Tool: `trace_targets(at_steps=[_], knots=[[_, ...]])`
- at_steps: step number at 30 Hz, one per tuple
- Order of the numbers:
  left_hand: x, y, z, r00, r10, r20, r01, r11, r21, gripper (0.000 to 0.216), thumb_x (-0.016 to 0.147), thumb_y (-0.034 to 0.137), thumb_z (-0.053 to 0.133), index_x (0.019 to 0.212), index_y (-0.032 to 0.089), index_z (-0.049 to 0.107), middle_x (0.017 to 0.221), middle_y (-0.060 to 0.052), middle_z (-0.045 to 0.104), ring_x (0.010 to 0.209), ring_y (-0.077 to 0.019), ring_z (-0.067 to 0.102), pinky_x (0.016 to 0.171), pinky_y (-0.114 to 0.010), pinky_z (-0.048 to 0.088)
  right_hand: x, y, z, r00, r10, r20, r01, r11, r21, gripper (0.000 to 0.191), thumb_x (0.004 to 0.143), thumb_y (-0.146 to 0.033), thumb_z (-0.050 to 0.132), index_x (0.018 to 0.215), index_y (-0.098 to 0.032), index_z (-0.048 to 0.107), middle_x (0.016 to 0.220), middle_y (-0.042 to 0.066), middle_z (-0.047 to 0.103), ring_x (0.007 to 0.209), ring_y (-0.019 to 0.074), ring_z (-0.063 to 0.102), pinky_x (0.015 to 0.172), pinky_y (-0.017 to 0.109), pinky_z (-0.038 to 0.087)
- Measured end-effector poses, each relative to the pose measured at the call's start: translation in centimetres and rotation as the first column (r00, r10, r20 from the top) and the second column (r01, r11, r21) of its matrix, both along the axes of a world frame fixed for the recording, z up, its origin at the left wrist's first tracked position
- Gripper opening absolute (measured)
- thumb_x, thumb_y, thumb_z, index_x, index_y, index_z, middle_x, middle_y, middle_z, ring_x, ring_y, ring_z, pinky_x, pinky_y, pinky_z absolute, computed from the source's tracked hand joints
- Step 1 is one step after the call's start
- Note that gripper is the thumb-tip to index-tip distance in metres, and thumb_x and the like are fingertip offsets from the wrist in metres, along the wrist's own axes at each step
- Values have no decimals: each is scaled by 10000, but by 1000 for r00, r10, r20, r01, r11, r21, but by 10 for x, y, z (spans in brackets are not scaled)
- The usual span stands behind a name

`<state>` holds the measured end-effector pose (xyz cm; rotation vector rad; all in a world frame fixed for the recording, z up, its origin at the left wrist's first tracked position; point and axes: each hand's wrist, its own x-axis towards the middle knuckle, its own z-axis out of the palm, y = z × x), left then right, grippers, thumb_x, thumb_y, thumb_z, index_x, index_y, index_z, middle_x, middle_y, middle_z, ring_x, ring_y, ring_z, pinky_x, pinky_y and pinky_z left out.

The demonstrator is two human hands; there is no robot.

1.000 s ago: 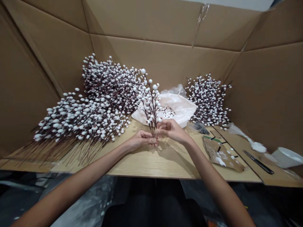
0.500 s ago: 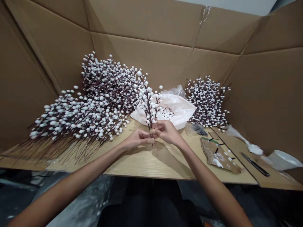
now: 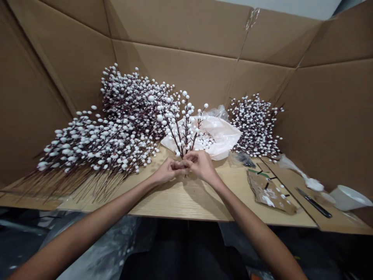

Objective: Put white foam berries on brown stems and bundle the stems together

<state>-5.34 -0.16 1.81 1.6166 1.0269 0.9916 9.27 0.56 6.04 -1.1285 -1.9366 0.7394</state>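
Note:
Between my hands stands an artificial berry branch point(image 3: 186, 134), its dark stems fanned out and tipped with white berries. My left hand point(image 3: 169, 171) is closed in a pinch on the lower stem. Just above it and to the right, my right hand point(image 3: 200, 164) pinches the same stem, its fingertips meeting those of the left. The fingers hide the stem's exact grip point. Behind the branch lies an open white plastic bag point(image 3: 225, 136) with loose white berries point(image 3: 206, 140) in it.
Berry branches point(image 3: 96, 146) are heaped at left, with another bunch point(image 3: 255, 126) at right. A stained cardboard piece point(image 3: 271, 192), a black-handled knife point(image 3: 314, 203) and a white cup point(image 3: 351, 197) lie at right. Cardboard walls point(image 3: 186, 74) surround the wooden table point(image 3: 180, 204).
The branch's stems have spread apart, some leaning left and others right. Both hands have shifted slightly left and keep hold of the lower stem.

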Motion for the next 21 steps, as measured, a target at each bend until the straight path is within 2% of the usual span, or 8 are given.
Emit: trace_targets(at_steps=[5,8,13,17,21], knots=[[1,-2,5,982,10,191,-1,999,-47,229,601,312,745,618,94,679,550,-26,615,491,-96,483,469,-206,331,9,-1,-10,966,23,-259,-26,1000,-8,55,700,-194,626,728,-147,635,703,39,675,656,153,622,622,259,481],[2,-3,6,970,10,242,11,997,-83,214,648,310,731,620,103,684,580,-21,627,513,-90,492,493,-203,354,18,-5,-20,966,22,-259,-40,997,-67,155,732,-291,620,719,-137,613,696,54,655,631,157,609,595,271,476],[2,0,3,962,20,271,2,997,-80,225,639,321,745,661,101,703,644,-50,660,585,-122,543,541,-218,392,25,-10,-29,944,122,-305,-212,937,-279,289,746,-412,612,774,-124,621,671,50,647,611,146,607,609,279,486],[1,1,1,957,30,288,-3,996,-93,239,634,340,749,656,106,703,632,-46,652,577,-121,537,532,-218,389,24,-11,-30,932,114,-344,-229,922,-313,296,703,-422,654,699,-127,623,635,37,635,565,118,575,578,251,473],[0,1,0,953,6,304,32,992,-121,237,654,341,739,703,110,713,697,-66,674,629,-138,566,571,-232,413,23,-14,-32,934,129,-333,-241,916,-322,248,730,-365,634,693,-120,633,637,40,635,557,110,562,563,235,458]])
